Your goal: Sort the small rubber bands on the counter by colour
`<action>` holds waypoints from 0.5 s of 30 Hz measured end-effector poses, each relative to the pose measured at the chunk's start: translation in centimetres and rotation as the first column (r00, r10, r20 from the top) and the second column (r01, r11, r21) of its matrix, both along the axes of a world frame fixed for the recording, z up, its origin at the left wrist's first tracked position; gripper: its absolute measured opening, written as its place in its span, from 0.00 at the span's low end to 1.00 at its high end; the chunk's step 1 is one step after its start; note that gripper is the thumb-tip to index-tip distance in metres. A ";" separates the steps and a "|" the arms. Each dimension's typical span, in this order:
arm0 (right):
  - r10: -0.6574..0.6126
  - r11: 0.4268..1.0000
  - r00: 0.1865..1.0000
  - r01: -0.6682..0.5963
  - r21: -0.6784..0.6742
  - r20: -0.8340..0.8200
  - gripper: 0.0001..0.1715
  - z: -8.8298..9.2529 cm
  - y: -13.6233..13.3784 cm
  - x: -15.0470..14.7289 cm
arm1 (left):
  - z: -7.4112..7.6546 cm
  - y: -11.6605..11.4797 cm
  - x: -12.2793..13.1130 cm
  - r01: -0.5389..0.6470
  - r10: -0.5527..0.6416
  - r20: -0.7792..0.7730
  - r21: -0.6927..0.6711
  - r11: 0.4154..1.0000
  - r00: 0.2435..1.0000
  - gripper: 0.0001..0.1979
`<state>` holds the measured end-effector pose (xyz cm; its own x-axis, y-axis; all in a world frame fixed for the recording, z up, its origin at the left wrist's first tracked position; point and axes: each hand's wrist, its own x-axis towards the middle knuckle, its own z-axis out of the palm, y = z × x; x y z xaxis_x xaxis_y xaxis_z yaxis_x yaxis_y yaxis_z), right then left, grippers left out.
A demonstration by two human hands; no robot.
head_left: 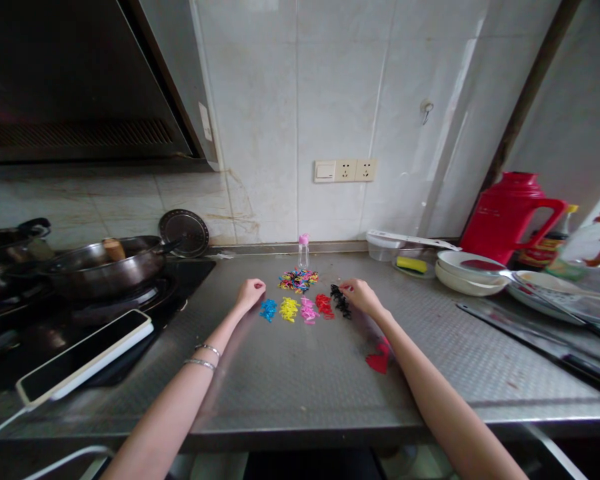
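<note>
Small, thin loops that look like rubber bands lie on the steel counter. A mixed heap (299,280) is at the back, with a row of sorted piles before it: blue (269,310), yellow (289,309), pink (309,310), red (325,306) and black (341,303). My left hand (251,293) rests just left of the blue pile, fingers closed together; whatever they may hold is hidden. At the black pile's right edge, my right hand (359,295) has its fingertips pinched and touching it. Too small to make out is anything between them. A small clear bottle (304,253) with a pink cap stands behind the heap.
A red heart-shaped piece (379,359) lies near my right forearm. To the right are a knife (520,333), stacked bowls (467,277), a yellow sponge (411,265) and a red thermos (505,217). On the left, a phone (87,353) lies by the stove pan (105,270).
</note>
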<state>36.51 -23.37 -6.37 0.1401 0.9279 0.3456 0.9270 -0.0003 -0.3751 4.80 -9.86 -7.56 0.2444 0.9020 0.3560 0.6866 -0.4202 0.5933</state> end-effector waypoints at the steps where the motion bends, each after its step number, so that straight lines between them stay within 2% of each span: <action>1: 0.004 1.000 1.000 -0.004 0.005 0.006 0.14 0.1 -0.1 -0.1 | 0.3 -0.2 0.1 0.011 -0.011 -0.041 0.017 1.000 0.999 0.08; 4: 0.009 1.000 0.999 -0.010 0.027 0.030 0.15 0.4 -0.3 -0.3 | 1.1 -0.7 0.5 0.088 -0.082 -0.142 0.038 0.995 0.987 0.08; 8: -0.015 1.000 0.998 0.013 0.022 0.057 0.14 0.8 -0.8 -0.6 | 1.5 -0.9 1.7 0.225 -0.224 -0.173 -0.010 0.974 0.959 0.10; 15: -0.034 0.999 0.994 0.032 0.020 0.103 0.14 1.1 -1.3 -0.9 | 1.1 -0.5 4.1 0.202 -0.182 -0.255 0.052 0.978 0.950 0.09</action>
<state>35.66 -24.71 -5.28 0.1333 0.9166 0.3768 0.9603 -0.0255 -0.2778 8.94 -10.34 -6.45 0.4996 0.8014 0.3287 0.7094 -0.5963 0.3757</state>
